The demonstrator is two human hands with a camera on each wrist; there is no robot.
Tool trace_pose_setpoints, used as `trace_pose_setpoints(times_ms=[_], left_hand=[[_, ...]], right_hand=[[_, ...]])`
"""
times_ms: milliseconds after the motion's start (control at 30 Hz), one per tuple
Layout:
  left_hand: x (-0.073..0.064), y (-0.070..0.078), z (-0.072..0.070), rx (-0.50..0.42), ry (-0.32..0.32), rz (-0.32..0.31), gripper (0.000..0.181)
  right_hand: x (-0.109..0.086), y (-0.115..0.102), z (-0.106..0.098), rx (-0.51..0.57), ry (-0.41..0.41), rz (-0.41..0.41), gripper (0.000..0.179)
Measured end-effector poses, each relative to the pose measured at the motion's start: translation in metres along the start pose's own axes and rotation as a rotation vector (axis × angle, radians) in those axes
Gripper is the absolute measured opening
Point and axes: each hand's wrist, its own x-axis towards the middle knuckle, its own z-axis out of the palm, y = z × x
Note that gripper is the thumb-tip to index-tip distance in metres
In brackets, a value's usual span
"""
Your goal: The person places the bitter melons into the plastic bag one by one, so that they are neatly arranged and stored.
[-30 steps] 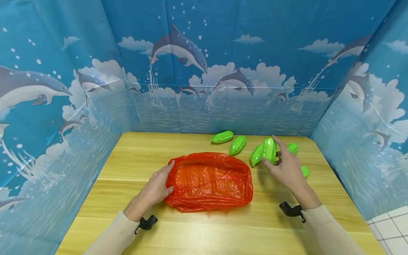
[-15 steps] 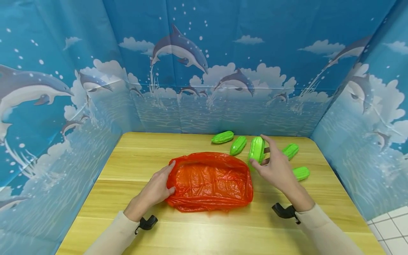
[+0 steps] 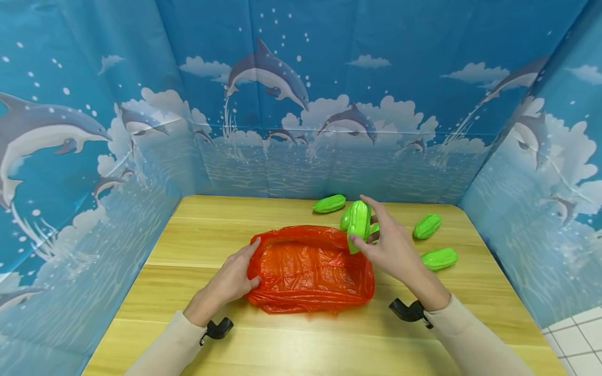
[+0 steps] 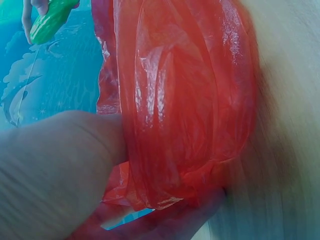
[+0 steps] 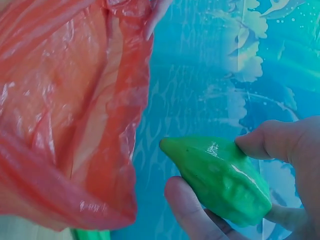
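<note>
Pinching a green gourd [image 3: 359, 222], right hand [image 3: 392, 245] is near the far-right rim of red bag [image 3: 305, 302]. Left hand [image 3: 230, 275] grips bag's left rim. Other gourds [image 3: 427, 226] lie toward table's [image 3: 301, 350] far edge.

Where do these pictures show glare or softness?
Head view: pale glare on the wooden table near the bottom edge; left wrist view: bright streaks on the red bag, the table's grain soft and greyish; right wrist view: glossy glints on the held green vegetable.
</note>
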Motion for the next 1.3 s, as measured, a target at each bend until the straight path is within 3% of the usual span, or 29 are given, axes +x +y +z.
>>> trace_pose_setpoints(times_ms=[567,900,1300], left_hand=[[0.0,0.0,-0.001,0.0,-0.015,0.01,0.109],[0.001,-0.001,-0.004,0.004,-0.013,0.013,0.111],[0.001,0.003,-0.003,0.009,-0.018,0.005,0.11]], right_hand=[[0.021,-0.021,0.033,0.145,-0.185,0.012,0.094],[0.032,-0.028,0.051,0.174,-0.279,0.022,0.09],[0.039,-0.035,0.064,0.308,-0.418,0.114,0.093]])
